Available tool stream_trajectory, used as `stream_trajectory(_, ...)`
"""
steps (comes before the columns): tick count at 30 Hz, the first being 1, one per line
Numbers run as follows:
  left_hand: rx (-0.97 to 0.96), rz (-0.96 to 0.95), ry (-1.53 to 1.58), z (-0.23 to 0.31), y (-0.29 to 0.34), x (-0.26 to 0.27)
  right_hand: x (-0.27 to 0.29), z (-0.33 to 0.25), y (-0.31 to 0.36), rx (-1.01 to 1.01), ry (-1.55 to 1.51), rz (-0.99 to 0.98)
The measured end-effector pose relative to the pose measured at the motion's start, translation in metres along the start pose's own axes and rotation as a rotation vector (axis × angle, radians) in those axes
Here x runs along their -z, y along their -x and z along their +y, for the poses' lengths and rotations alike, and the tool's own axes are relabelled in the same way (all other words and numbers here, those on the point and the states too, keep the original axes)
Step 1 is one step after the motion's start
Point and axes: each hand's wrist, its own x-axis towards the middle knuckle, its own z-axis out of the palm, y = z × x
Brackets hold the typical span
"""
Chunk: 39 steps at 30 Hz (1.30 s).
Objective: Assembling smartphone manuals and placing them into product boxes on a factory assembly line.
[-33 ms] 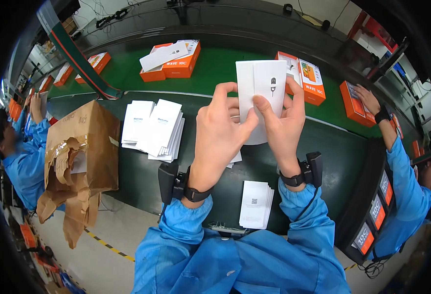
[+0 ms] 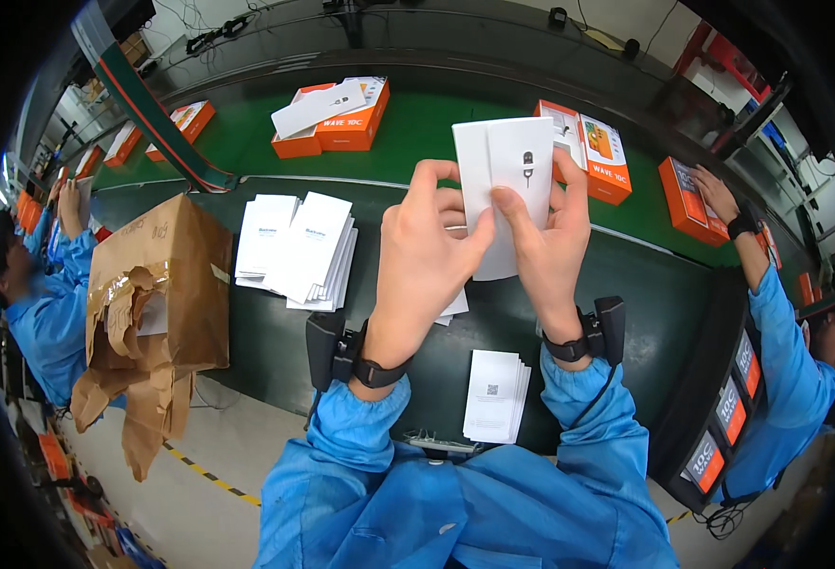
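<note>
Both my hands hold up a white card sleeve (image 2: 506, 142) with a small dark pin-and-cable drawing on its front, above the dark green table. My left hand (image 2: 423, 251) grips its left edge, thumb against the front. With its thumb pressed on the face, my right hand (image 2: 552, 248) pinches the right side. The fingers behind the card are partly hidden. Below my hands, a white paper (image 2: 456, 307) shows only in part. To the left lie two stacks of white booklets (image 2: 315, 248). Near the front edge sits a smaller stack of white leaflets (image 2: 493, 398).
A torn brown carton (image 2: 204, 294) stands left. Beyond the table, a green conveyor belt (image 2: 427, 104) carries orange boxes (image 2: 353, 128), one topped by a white sleeve. At right, a co-worker's hand (image 2: 716, 194) touches an orange box (image 2: 685, 209); a black rack (image 2: 692, 398) stands nearby.
The card sleeve has tilted very slightly, its top left corner shifting a little left and down. Both hands keep their grip.
</note>
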Motion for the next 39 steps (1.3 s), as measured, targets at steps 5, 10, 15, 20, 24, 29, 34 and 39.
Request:
stream_trajectory(5,0.202,0.027,0.360,-0.039,-0.015,0.002,0.047,0.018,-0.004,-0.196,-0.226,-0.284)
stream_trajectory(10,0.180,0.082,0.211,-0.077,-0.007,0.007,0.103,0.070,-0.090,-0.122,-0.180,0.428)
stream_trajectory(15,-0.152,0.012,-0.457,-0.065,0.011,0.000,0.176,0.159,-0.164,0.602,0.914,0.241)
stream_trajectory(20,0.028,0.055,-0.792,-0.069,0.031,-0.008,0.174,0.213,-0.174,0.651,1.073,-0.001)
stream_trajectory(24,0.042,0.010,-0.737,-0.099,0.025,-0.007,0.172,0.224,-0.176,0.385,0.986,-0.158)
stream_trajectory(29,0.047,0.049,-0.656,-0.110,0.006,0.011,0.162,0.202,-0.207,-0.006,0.913,-0.199)
stream_trajectory(34,0.013,0.110,-0.684,-0.104,-0.013,0.039,0.018,0.163,-0.238,0.184,0.807,-0.223)
stream_trajectory(39,0.207,0.187,-0.380,-0.072,-0.007,0.079,-0.175,0.162,-0.255,-0.098,0.473,-0.418)
